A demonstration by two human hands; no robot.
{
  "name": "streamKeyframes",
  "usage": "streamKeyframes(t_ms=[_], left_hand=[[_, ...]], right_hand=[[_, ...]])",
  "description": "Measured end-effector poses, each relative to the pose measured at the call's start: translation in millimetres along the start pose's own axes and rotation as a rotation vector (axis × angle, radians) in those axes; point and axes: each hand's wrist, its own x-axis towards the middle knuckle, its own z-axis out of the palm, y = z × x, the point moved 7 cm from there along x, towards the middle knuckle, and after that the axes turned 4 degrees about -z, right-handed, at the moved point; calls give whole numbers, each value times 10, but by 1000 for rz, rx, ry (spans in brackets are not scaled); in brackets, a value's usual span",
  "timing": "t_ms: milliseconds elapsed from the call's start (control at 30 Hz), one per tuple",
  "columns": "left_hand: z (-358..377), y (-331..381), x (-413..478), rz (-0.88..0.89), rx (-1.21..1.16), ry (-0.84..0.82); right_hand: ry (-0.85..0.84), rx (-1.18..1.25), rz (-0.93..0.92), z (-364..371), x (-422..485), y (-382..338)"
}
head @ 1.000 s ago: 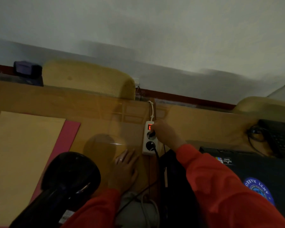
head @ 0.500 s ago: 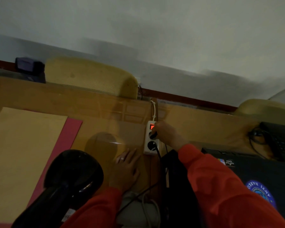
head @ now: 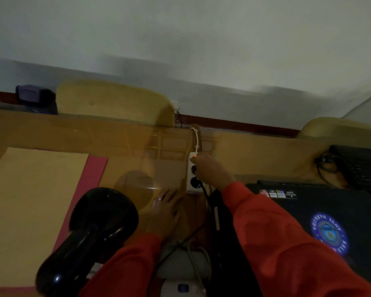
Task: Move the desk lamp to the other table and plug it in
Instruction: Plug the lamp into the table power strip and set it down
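The black desk lamp [head: 103, 213] stands at the lower left on the glass-topped wooden table [head: 137, 142], its rounded head towards me. A white power strip [head: 190, 187] lies at the table's middle. A black plug [head: 195, 182] sits in its near socket, and a dark cord [head: 206, 197] runs from it towards me. My right hand [head: 210, 170] lies over the strip's far end, fingers curled, a fingertip on the glowing red switch. My left hand [head: 165, 211] rests flat on the table beside the lamp, fingers spread, holding nothing.
A tan envelope [head: 30, 200] lies on a red folder [head: 92, 174] at the left. A black laptop [head: 330, 211] with a blue round sticker sits at the right, a keyboard [head: 364, 166] and tangled cables behind it. Two yellow chair backs [head: 114, 101] stand beyond the table.
My right hand has slid a little up the power strip and now covers most of the red switch. My left hand and the lamp have stayed put.
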Motion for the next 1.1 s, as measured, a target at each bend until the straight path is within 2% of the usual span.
streamKeyframes(t_ms=[100, 167, 333, 433, 567, 700, 833, 967, 1033, 1100], left_hand=[[-82, 71, 26, -26, -67, -114], [-219, 142, -33, -71, -149, -127], [-413, 421, -438, 92, -7, -172], [-533, 519, -819, 116, -6, -161], [-743, 565, -1378, 139, -213, -172], [-951, 445, -1933, 216, -333, -214], [-983, 30, -2266, 180, -150, -267], [-1117, -280, -2547, 194, -127, -276], [-1262, -389, -2667, 213, -131, -179], [-1439, -491, -2725, 181, -183, 12]], right_hand=[[146, 122, 34, -281, -291, -93], [195, 188, 55, -431, -512, -174], [338, 280, 22, -731, -1105, -505], [363, 303, -39, -751, -1426, -765], [419, 429, -8, -567, -1786, -989], [288, 556, 72, -31, -2056, -1321], [169, 596, 203, 535, -2256, -1667], [65, 611, 349, 1043, -2354, -1938], [172, 517, 416, 1187, -2341, -1943], [140, 474, 492, 1220, -2329, -2023]])
